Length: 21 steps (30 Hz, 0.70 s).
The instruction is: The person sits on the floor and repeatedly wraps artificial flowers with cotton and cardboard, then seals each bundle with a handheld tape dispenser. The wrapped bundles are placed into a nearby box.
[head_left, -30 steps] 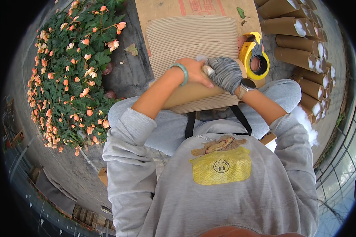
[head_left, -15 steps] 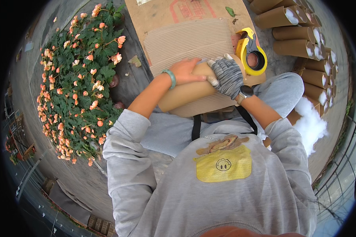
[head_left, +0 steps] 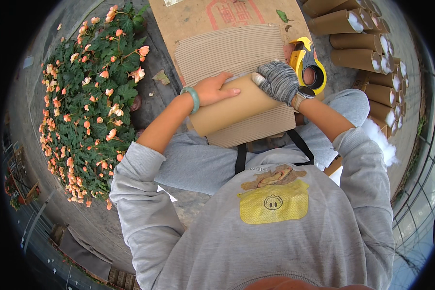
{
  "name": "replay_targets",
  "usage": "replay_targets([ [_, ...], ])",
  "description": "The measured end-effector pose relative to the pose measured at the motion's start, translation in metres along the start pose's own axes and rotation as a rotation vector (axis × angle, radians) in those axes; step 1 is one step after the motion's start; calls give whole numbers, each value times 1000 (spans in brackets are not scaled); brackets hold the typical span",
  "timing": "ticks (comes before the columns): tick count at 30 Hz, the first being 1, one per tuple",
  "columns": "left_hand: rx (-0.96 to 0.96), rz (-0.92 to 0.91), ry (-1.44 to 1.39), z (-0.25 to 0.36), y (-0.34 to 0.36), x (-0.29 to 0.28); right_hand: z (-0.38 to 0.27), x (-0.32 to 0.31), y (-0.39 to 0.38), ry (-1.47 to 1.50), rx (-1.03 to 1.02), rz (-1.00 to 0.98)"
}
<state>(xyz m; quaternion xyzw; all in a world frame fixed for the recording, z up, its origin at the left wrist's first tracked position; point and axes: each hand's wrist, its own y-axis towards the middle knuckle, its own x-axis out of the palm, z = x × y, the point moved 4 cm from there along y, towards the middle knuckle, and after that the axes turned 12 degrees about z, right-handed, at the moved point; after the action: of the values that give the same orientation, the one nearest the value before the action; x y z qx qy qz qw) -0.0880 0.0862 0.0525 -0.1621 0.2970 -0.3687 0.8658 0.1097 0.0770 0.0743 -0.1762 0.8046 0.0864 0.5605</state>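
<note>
A tan cardboard roll [head_left: 234, 108] lies across a ribbed corrugated cardboard sheet [head_left: 229, 48], which shows both beyond it and on the near side. My bare left hand [head_left: 212, 91], a green bangle at its wrist, is closed over the roll's left part, thumb on top and the other fingers partly hidden behind. At the right end my right hand [head_left: 278, 82], in a grey knitted glove, grips the roll with its thumb on the near face. A watch sits on that wrist. Just beyond the right hand rests a yellow and black tape dispenser [head_left: 308, 65].
The sheet lies on a brown board [head_left: 164, 19] with red markings. Potted plants with orange flowers [head_left: 92, 106] stand at the left. Several cardboard tubes stuffed with white fluff [head_left: 355, 58] are stacked at the right, and loose white fluff [head_left: 379, 142] lies by my right knee.
My hands have moved apart along the roll, the left toward its left end and the right toward its right end. More of the roll's middle shows now.
</note>
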Motion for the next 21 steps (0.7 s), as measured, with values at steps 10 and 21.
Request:
replay_targets([
  [10, 53, 84, 166, 6, -11, 0, 0, 1, -5, 42, -21, 72],
  [21, -60, 702, 577, -45, -35, -15, -9, 3, 18, -158, -292, 6],
])
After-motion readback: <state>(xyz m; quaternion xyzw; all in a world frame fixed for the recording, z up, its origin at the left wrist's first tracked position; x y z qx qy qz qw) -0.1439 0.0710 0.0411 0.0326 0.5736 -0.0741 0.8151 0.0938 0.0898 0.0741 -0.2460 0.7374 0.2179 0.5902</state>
